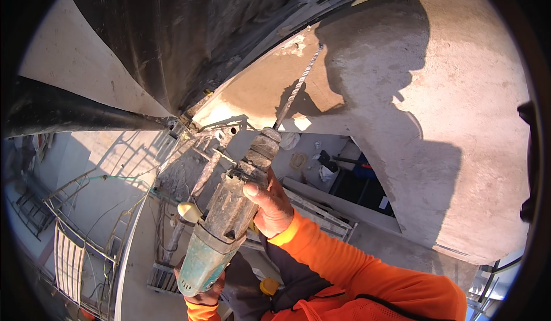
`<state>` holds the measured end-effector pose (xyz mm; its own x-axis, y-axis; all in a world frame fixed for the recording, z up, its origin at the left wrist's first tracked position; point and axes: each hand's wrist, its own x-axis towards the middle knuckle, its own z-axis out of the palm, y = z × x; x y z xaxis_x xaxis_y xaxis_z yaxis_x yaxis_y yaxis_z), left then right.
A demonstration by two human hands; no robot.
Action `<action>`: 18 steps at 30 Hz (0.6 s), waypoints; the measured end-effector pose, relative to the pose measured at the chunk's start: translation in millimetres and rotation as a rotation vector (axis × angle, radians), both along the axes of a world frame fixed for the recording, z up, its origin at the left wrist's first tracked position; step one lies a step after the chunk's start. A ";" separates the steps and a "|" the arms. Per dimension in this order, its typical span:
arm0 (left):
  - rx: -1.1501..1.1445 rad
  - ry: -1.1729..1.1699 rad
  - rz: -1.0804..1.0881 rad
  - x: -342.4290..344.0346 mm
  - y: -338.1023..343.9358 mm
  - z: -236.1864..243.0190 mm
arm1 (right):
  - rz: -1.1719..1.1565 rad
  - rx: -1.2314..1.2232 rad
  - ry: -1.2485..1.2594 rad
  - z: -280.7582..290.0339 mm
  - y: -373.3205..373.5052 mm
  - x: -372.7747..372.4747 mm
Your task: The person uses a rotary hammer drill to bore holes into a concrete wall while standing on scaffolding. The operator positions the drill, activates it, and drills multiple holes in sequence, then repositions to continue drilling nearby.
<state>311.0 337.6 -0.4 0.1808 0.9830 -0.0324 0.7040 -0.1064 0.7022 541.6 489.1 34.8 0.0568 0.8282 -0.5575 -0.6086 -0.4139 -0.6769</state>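
Note:
My right hand (268, 206) grips the middle of a dusty teal-and-grey hammer drill (218, 235), thumb along its side. My left hand (208, 292) is curled at the drill's rear end, largely hidden under the body. A long spiral bit (298, 85) points away from me, its tip at or very near the sunlit plastered surface (453, 103); I cannot tell if it is in contact. A pale side handle (189, 212) sticks out on the left. The shadow of a head, hands and tool falls across the plaster.
A dark curved surface (149, 28) rises at upper left. Metal scaffolding (86, 240) and poles stand left and below me. Through a gap beneath the plastered surface show a lower floor (307, 146) with scattered items and a dark opening (361, 189). My yellow boot (268, 286) is below.

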 end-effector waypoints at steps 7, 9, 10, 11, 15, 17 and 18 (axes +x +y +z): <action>0.057 -0.012 0.015 -2.9 -3.7 -1.3 | 0.006 -0.029 0.004 4.6 2.4 0.4; -0.072 -0.086 0.019 -5.3 -5.9 -2.5 | 0.000 -0.031 0.008 5.0 3.7 -0.2; -0.093 -0.088 0.021 -6.0 -6.4 -3.3 | -0.010 -0.031 0.010 6.1 3.7 -0.4; -0.127 -0.146 0.026 -7.7 -5.9 -3.6 | -0.021 -0.024 0.015 7.5 3.7 -0.9; -0.138 -0.221 -0.016 -20.9 5.6 3.0 | -0.044 -0.041 0.032 13.0 6.8 -6.0; -0.181 -0.311 0.000 -28.5 13.6 12.0 | -0.055 -0.023 0.054 15.5 9.9 -9.2; -0.221 -0.403 0.049 -30.3 16.4 16.6 | -0.060 -0.033 0.058 17.0 11.4 -10.4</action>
